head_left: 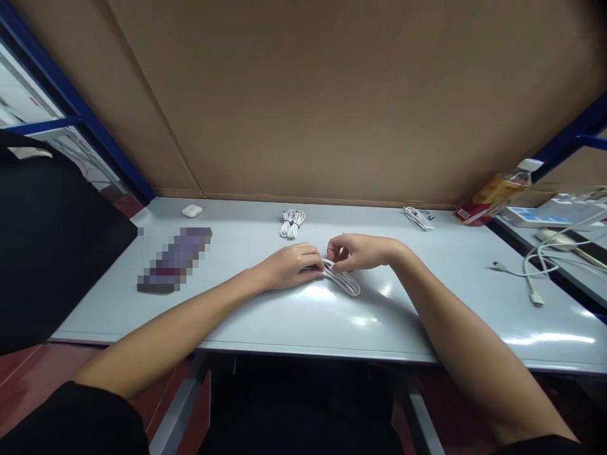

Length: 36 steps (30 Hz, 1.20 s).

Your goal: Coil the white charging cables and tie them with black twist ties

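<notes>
Both my hands meet at the middle of a pale grey table [265, 316]. A coiled white cable [346, 282] lies between them, its loops trailing toward me on the right. My left hand [289, 266] rests on the table with its fingers curled round the left end of the coil. My right hand [358, 251] hovers just above, thumb and fingers pinched on the cable near the same end.
A tied white cable bundle [292, 224] lies behind my hands, another [418, 217] at the back right. A white earbud case [192, 211] and a blurred dark object [174, 260] sit left. A loose cable [531, 272], a bottle [493, 197] and cardboard walls [332, 95] bound the space.
</notes>
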Each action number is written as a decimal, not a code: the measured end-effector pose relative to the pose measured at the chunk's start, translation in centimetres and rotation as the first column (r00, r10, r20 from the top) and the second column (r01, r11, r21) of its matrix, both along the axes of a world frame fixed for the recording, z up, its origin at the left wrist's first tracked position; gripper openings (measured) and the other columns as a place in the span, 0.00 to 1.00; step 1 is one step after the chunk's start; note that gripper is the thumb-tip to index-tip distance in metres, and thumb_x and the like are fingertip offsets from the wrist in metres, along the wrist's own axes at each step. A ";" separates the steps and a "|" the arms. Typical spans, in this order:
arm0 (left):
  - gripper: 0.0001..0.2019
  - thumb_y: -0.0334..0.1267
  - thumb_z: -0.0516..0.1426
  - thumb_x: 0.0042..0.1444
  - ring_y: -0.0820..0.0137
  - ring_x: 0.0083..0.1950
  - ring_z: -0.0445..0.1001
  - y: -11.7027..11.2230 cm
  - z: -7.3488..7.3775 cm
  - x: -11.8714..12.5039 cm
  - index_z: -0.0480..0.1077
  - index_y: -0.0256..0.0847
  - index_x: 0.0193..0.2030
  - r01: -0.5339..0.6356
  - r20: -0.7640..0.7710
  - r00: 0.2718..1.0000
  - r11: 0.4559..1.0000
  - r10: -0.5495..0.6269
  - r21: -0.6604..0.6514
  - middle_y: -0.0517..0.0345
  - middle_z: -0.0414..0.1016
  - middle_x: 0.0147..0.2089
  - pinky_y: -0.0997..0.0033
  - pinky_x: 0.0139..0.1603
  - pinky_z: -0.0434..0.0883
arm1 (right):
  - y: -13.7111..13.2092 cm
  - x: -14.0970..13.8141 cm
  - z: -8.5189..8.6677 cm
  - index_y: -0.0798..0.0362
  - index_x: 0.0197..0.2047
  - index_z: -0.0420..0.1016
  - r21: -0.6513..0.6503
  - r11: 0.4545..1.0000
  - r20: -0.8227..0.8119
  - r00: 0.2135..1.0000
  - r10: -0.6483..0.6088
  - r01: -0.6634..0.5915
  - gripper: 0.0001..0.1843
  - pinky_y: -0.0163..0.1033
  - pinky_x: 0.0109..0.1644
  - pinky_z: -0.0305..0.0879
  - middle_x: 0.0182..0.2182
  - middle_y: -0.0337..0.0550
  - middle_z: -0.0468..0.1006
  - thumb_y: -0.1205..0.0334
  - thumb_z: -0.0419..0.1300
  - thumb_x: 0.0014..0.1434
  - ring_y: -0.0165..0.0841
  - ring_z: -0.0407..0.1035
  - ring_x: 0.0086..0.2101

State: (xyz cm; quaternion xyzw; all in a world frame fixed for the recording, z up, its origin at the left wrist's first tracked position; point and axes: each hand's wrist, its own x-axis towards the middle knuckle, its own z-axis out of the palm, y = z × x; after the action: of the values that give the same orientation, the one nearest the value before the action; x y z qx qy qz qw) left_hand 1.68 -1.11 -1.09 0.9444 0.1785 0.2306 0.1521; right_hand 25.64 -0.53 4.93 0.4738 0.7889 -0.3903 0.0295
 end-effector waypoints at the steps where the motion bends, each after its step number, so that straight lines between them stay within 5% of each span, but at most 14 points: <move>1: 0.10 0.41 0.56 0.69 0.66 0.43 0.74 0.0 0.0 0.0 0.76 0.40 0.42 -0.001 0.003 1.000 1.000 0.001 0.000 0.52 0.77 0.41 0.68 0.46 0.69 | 0.0 0.1 -0.1 0.48 0.41 0.73 -0.010 1.000 -0.026 1.000 -0.009 0.009 0.12 0.36 0.31 0.65 0.38 0.41 0.81 0.56 0.66 0.53 0.33 0.73 0.32; 9: 0.09 0.40 0.55 0.70 0.66 0.42 0.75 0.2 0.6 -0.4 0.74 0.40 0.44 -0.054 -0.019 0.998 0.996 0.052 -0.071 0.54 0.78 0.41 0.67 0.45 0.68 | 0.1 0.0 -0.2 0.45 0.55 0.74 -0.052 0.998 -0.167 0.985 -0.046 0.037 0.28 0.36 0.31 0.66 0.38 0.39 0.79 0.60 0.69 0.50 0.31 0.71 0.30; 13: 0.10 0.42 0.55 0.69 0.67 0.42 0.75 0.2 1.1 -0.7 0.75 0.41 0.44 -0.096 -0.007 0.995 0.989 0.096 -0.115 0.54 0.79 0.42 0.68 0.44 0.68 | -0.3 -0.3 0.9 0.50 0.50 0.81 -0.013 1.000 -0.207 0.978 0.024 -0.027 0.18 0.36 0.32 0.65 0.34 0.41 0.79 0.59 0.65 0.56 0.33 0.72 0.30; 18: 0.12 0.44 0.55 0.69 0.69 0.37 0.74 0.0 1.9 -0.8 0.78 0.42 0.45 -0.140 0.051 0.987 0.968 0.153 -0.208 0.56 0.79 0.38 0.69 0.40 0.67 | -0.6 -0.5 1.4 0.51 0.55 0.81 -0.149 0.979 -0.371 0.926 0.072 -0.136 0.19 0.39 0.44 0.71 0.40 0.44 0.82 0.59 0.59 0.63 0.34 0.76 0.37; 23: 0.12 0.46 0.59 0.65 0.70 0.37 0.75 0.2 2.0 -0.9 0.77 0.40 0.44 -0.178 0.074 0.969 0.875 0.235 -0.451 0.56 0.80 0.39 0.71 0.38 0.69 | -0.1 -0.1 0.8 0.46 0.62 0.76 -0.284 0.941 -0.479 0.877 0.026 -0.183 0.25 0.41 0.52 0.73 0.54 0.45 0.79 0.63 0.58 0.62 0.36 0.75 0.48; 29: 0.14 0.49 0.59 0.65 0.66 0.44 0.78 0.9 1.3 -0.9 0.74 0.39 0.45 -0.141 0.103 0.963 0.789 0.251 -0.599 0.52 0.81 0.43 0.67 0.43 0.72 | 0.1 0.0 0.2 0.45 0.61 0.76 -0.123 0.987 -0.337 0.940 0.054 -0.101 0.27 0.37 0.40 0.71 0.46 0.42 0.81 0.62 0.63 0.57 0.32 0.74 0.37; 36: 0.15 0.46 0.62 0.62 0.66 0.42 0.79 1.4 1.2 -0.9 0.73 0.37 0.47 -0.063 0.188 0.932 0.649 0.311 -0.758 0.49 0.80 0.43 0.64 0.43 0.74 | -0.2 -0.8 -0.2 0.49 0.49 0.76 -0.074 0.997 -0.268 0.963 0.005 -0.026 0.20 0.37 0.38 0.70 0.40 0.42 0.82 0.64 0.68 0.50 0.35 0.75 0.37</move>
State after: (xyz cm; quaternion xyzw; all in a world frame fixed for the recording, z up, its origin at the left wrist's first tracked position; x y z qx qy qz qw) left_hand 0.79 0.27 0.09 0.7298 0.3289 0.2937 0.5225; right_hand 24.81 -0.70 4.78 0.4091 0.7736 -0.4807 -0.0560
